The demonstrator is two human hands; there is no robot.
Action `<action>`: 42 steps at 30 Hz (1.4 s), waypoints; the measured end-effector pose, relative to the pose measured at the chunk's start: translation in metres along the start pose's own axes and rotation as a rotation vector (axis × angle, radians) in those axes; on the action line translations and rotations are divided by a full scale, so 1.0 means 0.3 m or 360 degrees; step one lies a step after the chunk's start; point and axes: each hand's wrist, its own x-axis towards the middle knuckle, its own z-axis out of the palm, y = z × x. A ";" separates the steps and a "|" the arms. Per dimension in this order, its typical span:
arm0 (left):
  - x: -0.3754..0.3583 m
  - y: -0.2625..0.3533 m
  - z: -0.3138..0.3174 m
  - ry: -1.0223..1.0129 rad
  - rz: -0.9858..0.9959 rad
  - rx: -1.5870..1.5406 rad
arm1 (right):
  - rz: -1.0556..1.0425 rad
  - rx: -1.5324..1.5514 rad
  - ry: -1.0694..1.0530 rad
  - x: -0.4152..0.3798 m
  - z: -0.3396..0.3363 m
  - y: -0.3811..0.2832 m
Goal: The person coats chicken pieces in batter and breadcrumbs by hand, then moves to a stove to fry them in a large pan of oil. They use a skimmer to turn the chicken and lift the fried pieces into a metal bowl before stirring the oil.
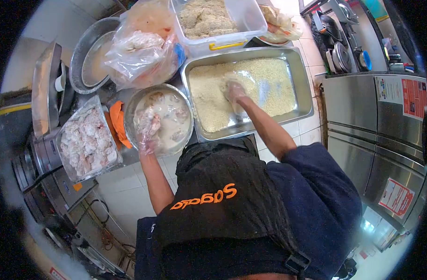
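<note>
My left hand (148, 142), in a clear plastic glove, is over the near left part of a round metal bowl (190, 122) of milky batter. Its fingers are closed around a wet piece of raw chicken (149, 122); more pieces lie half sunk in the liquid. To the right stands a deep rectangular steel tray (308, 88) spread with pale breadcrumbs (206, 105). My right hand (235, 93), also gloved in clear plastic, reaches into the crumbs near the tray's middle. Its fingers are blurred and partly hidden there.
Flour-coated chicken pieces (87, 142) fill a clear tub at the left, beside an orange cloth (118, 123). Behind the bowl are a plastic bag of meat (143, 46) and a grey basin (78, 60). A clear bin (251, 18) of breaded pieces stands behind the tray. Steel fridges (351, 102) line the right.
</note>
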 end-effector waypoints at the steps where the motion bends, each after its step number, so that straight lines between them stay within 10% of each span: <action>1: -0.009 0.000 0.003 -0.0038 -0.0102 -0.0530 | -0.0009 -0.0025 -0.0282 0.037 -0.027 -0.016; 3: -0.042 0.041 0.018 -0.0080 -0.0199 -0.1056 | -0.0021 -0.0046 -0.0556 0.053 -0.096 -0.061; 6: -0.060 0.090 0.030 -0.0105 -0.0144 -0.1318 | -0.0112 0.0034 0.0225 0.134 0.070 0.026; 9: -0.060 0.080 0.022 -0.0173 -0.0154 -0.0957 | -0.0082 -0.0505 -0.0691 0.308 0.086 0.079; 15: -0.055 0.069 0.039 -0.0083 -0.0017 -0.0572 | -0.0189 -0.0559 -0.0186 0.249 -0.085 0.015; 20: -0.017 0.061 0.015 0.0030 -0.0669 -0.0949 | -0.0200 -0.0145 -0.0663 0.112 -0.165 0.017; 24: -0.031 0.045 0.022 0.0112 -0.0635 -0.1123 | -0.0376 0.0216 -0.0607 0.001 -0.319 -0.021; 27: -0.043 0.087 0.043 -0.0458 -0.0385 -0.1333 | -0.0231 0.0130 -0.0739 -0.017 -0.519 -0.148; 31: -0.040 0.113 0.050 -0.0297 -0.0076 -0.0606 | -0.0648 0.0550 -0.0789 0.049 -0.768 -0.288; 42: -0.099 0.185 0.039 -0.0186 -0.0286 -0.0745 | -0.0865 -0.0152 0.0516 0.226 -1.011 -0.486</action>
